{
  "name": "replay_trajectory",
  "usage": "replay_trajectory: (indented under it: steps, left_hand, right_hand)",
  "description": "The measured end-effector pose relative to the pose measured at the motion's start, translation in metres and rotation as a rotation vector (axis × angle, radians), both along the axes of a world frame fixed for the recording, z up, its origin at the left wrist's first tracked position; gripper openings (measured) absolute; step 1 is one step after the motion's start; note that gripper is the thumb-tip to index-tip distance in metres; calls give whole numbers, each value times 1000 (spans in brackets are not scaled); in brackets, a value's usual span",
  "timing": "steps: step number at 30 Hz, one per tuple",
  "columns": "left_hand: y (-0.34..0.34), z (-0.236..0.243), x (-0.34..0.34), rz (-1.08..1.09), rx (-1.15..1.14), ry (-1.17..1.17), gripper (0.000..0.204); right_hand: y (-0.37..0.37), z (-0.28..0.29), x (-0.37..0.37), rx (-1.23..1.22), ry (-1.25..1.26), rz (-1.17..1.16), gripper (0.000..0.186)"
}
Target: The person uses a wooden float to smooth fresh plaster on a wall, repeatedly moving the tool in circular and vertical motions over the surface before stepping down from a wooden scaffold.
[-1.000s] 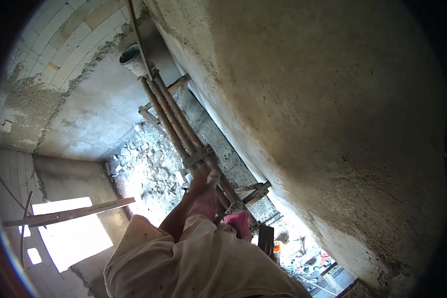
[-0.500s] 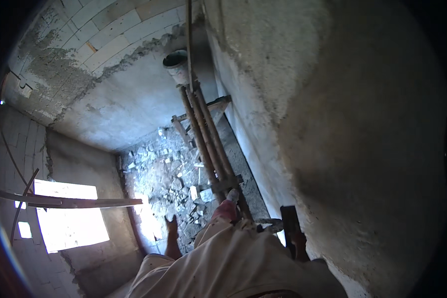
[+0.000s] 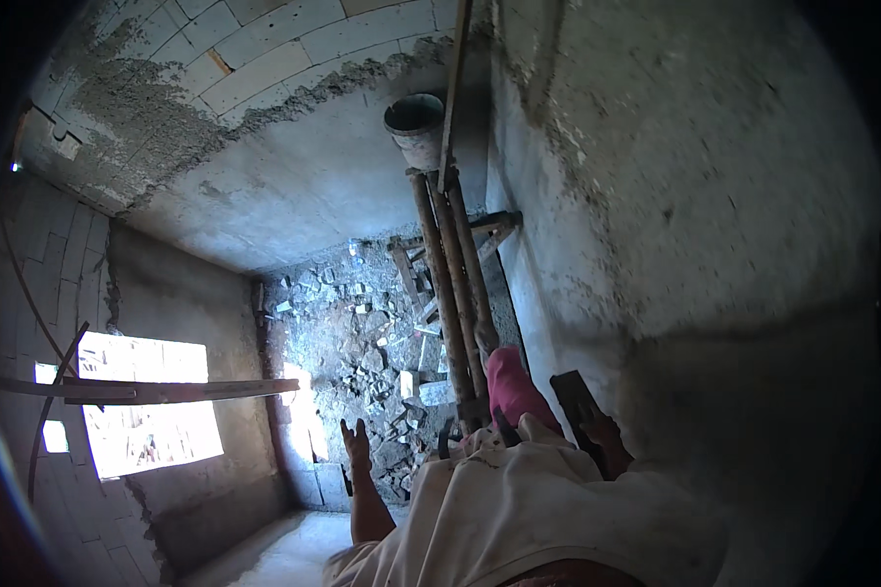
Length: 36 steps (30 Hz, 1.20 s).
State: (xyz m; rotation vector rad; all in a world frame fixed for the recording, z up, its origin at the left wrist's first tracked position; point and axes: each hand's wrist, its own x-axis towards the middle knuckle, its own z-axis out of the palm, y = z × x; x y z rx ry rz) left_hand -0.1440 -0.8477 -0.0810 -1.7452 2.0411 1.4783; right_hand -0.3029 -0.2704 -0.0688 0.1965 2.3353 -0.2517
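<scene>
My left hand is raised over the rubble floor, fingers apart, holding nothing. Near the wall on the right, my right hand grips a dark, flat rectangular plastering float. The float is tilted and stands a little off the plastered wall; its handle is hidden by the hand. Below me, one leg in pink cloth rests its foot on wooden poles laid side by side.
A grey bucket stands at the far end of the poles, beside a long upright batten. A wooden trestle props the poles. Broken rubble covers the floor below. A plank crosses in front of the bright window opening.
My view has shifted, so the poles and bucket sit further right. My left hand has risen with its fingers spread. The float has turned, and more of my right hand shows; the pink-clad leg has moved.
</scene>
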Motion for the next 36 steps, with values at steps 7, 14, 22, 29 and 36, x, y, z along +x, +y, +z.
replay_trajectory:
  steps: [7,14,22,29,36]
  left_hand:
    - [-64,-42,-110,185,-175,33,79]
    - [-77,-20,-194,364,-15,73,77]
    - [-112,12,-275,507,9,-133,81]
    - [-212,7,-405,692,0,174,70]
    - [-240,96,-549,216,-414,179,71]
  right_hand:
    - [-99,-30,-247,-19,59,147,67]
    - [-234,18,-476,-106,239,206,75]
    - [-393,51,-692,-534,721,-37,73]
    - [-481,1,-818,-616,634,-173,67]
    - [-605,6,-951,-778,766,-173,63]
